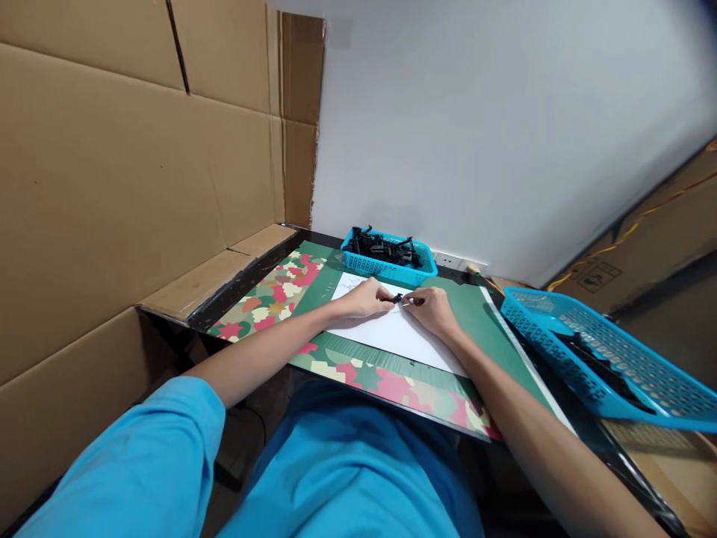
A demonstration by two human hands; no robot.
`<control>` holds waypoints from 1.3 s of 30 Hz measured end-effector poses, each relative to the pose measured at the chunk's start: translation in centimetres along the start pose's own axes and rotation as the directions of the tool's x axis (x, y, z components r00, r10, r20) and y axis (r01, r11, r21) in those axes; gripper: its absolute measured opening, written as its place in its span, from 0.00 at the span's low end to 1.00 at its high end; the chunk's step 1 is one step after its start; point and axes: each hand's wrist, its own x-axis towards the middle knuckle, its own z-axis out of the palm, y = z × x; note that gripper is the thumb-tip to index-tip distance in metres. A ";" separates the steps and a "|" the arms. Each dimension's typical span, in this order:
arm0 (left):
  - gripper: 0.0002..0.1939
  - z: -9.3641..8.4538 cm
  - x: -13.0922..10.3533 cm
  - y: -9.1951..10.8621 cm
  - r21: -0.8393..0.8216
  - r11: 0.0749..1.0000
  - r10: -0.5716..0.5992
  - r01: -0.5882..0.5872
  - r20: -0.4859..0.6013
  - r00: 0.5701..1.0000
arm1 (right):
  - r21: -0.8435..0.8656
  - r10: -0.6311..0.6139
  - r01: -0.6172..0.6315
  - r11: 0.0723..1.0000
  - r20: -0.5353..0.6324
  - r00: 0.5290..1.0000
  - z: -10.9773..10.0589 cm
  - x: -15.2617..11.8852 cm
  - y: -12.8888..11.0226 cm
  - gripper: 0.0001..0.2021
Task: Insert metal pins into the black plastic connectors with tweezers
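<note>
Table point(464, 293) w/ green and camouflage-patterned mat point(336, 261), set betw. cardboard point(140, 164) and pale wall point(476, 112). Two blue baskets point(386, 271) point(560, 302), both w/ black parts; one white sheet point(414, 340). Left hand point(367, 299) and right hand point(432, 308), fingers closed, pinch one small black piece point(396, 298) above sheet; right also grips a thin item, type unclear.

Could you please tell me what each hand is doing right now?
Left hand: closed on a small black part.
Right hand: fingers pinched beside that part; what they grip cannot be told.
</note>
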 end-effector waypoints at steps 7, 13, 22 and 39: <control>0.14 -0.1 0.9 -1.2 0.061 0.998 0.009 -0.008 -0.013 1.000 | 0.016 0.035 -0.036 0.999 0.060 0.998 -0.6 0.3 0.8 0.12; 0.14 0.1 0.7 -0.5 0.116 0.993 -0.004 0.008 -0.034 0.999 | 0.030 -0.040 0.036 0.999 0.183 0.982 -2.4 0.5 1.5 0.12; 0.13 0.6 -0.1 1.4 0.149 0.989 -0.009 0.019 -0.065 0.998 | -0.009 -0.101 0.101 0.995 -0.076 0.992 -3.8 0.7 1.4 0.15; 0.15 0.5 -0.1 1.5 0.130 0.991 -0.021 0.022 -0.005 1.000 | 0.341 0.187 -0.141 0.929 -0.106 0.977 0.0 1.0 0.7 0.16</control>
